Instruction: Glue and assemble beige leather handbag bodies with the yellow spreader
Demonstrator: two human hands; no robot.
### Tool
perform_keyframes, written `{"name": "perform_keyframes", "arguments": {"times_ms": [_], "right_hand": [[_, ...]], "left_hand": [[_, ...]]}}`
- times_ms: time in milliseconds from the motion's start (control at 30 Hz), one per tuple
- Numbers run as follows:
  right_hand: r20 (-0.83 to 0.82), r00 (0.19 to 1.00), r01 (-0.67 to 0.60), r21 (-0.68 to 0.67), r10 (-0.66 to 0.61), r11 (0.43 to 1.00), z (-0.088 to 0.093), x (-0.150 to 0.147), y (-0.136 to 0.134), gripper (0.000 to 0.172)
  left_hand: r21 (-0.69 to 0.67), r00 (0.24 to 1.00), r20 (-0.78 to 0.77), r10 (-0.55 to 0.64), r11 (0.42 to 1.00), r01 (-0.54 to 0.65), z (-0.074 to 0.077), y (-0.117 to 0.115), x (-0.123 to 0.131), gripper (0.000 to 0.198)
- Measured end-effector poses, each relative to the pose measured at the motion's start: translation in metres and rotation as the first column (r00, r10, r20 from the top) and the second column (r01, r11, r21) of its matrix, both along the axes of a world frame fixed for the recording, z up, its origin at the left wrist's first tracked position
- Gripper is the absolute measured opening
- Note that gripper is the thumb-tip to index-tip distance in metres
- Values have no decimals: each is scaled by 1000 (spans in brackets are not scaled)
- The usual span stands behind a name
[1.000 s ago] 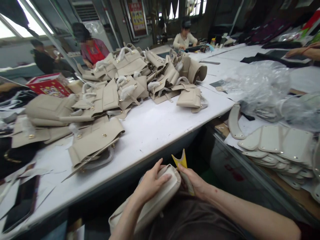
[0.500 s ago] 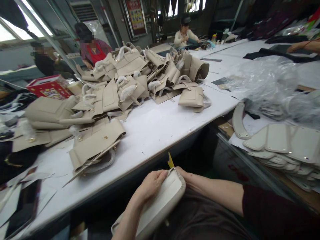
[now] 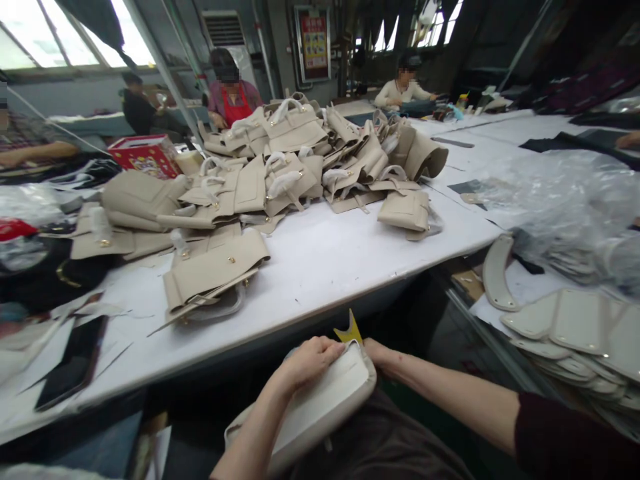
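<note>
A light beige bag piece (image 3: 320,403) with a pale, flat underside and rounded edge lies tilted across my lap. My left hand (image 3: 313,360) is closed over its upper edge, fingers bent round the far side. At the bag's top corner, my right hand (image 3: 379,353) is closed, with most of its fingers hidden behind the bag. A yellow tool (image 3: 354,331) with a forked tip sticks up beside that corner and seems to be in my right hand; its lower part is hidden. On the white table (image 3: 320,253) before me, a folded beige bag (image 3: 215,270) lies nearest.
Many beige bags (image 3: 250,183) with wrapped handles are heaped on the table. A phone (image 3: 75,360) lies at left. Grey-white panels (image 3: 580,320) are stacked at right, below clear plastic (image 3: 565,187). A red box (image 3: 145,157) stands behind. Several people sit across the room.
My view has turned left, so the table and heap appear further right. More of the yellow tool's forked tip shows above the bag corner. Both hands stay at the bag.
</note>
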State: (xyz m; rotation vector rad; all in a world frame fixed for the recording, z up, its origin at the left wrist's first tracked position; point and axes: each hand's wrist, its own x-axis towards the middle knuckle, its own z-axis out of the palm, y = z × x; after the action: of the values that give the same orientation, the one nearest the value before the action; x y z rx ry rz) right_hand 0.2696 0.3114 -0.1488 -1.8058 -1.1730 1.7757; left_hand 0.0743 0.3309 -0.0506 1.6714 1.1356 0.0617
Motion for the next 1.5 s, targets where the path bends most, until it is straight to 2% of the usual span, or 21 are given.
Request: {"name": "perform_keyframes", "arguments": {"times_ms": [67, 167, 233, 267, 333, 367, 400, 500, 600, 700, 800, 1033, 1100, 1200, 1300, 1500], "right_hand": [[71, 996, -48, 19, 46, 999, 12, 30, 5, 32], [115, 984, -142, 29, 138, 989, 44, 75, 13, 46], [84, 947, -310, -28, 311, 950, 67, 92, 19, 54], [84, 891, -445, -30, 446, 895, 76, 95, 22, 56], [143, 718, -690, 23, 681, 723, 88, 92, 29, 52], [202, 637, -767, 67, 744, 638, 91, 88, 33, 49], [270, 589, -805, 113, 762, 582, 93, 82, 37, 47], [460, 596, -797, 242, 658, 553, 94, 64, 48, 47], [664, 588, -794, 364, 462, 487, 97, 50, 57, 52], [769, 536, -835, 421, 349, 354, 100, 39, 64, 55], [813, 481, -876, 432, 329, 213, 102, 31, 70, 56], [882, 388, -915, 404, 267, -5, 109, 23, 76, 61], [891, 372, -919, 393, 260, -31, 109, 22, 76, 61], [896, 357, -924, 380, 265, -39, 108, 22, 76, 61], [900, 330, -936, 352, 286, -29, 107, 21, 76, 61], [906, 294, -951, 309, 304, -1, 113, 19, 76, 62]], "left_hand": [[-11, 1000, 18, 21, 1000, -21, 1, 1, -1, 48], [-27, 998, 34, 55, 998, -54, 1, 1, -2, 47], [-41, 997, 34, 75, 996, -74, 0, 1, -3, 50], [-49, 996, 33, 83, 995, -82, -1, 1, -3, 51], [-62, 995, 32, 95, 994, -93, -2, 1, -4, 53], [-68, 995, 33, 99, 993, -96, -3, 1, -4, 53], [-69, 994, 45, 99, 993, -96, -4, 0, -4, 51], [-38, 986, 115, 122, 992, -118, -6, 0, -4, 46], [-6, 969, 140, 202, 979, -203, -8, -1, -3, 63], [-7, 961, 138, 239, 971, -241, -8, -1, -2, 74], [28, 966, 129, 226, 972, -231, -5, -2, -1, 70], [135, 989, 93, 111, 983, -123, 9, -3, 1, 51], [152, 992, 89, 94, 982, -107, 11, -4, 1, 47], [191, 992, 91, 82, 977, -98, 10, -5, 2, 39], [220, 994, 72, 85, 970, -99, 9, -7, 2, 28], [261, 997, 56, 52, 963, -65, 10, -8, 2, 30]]}}
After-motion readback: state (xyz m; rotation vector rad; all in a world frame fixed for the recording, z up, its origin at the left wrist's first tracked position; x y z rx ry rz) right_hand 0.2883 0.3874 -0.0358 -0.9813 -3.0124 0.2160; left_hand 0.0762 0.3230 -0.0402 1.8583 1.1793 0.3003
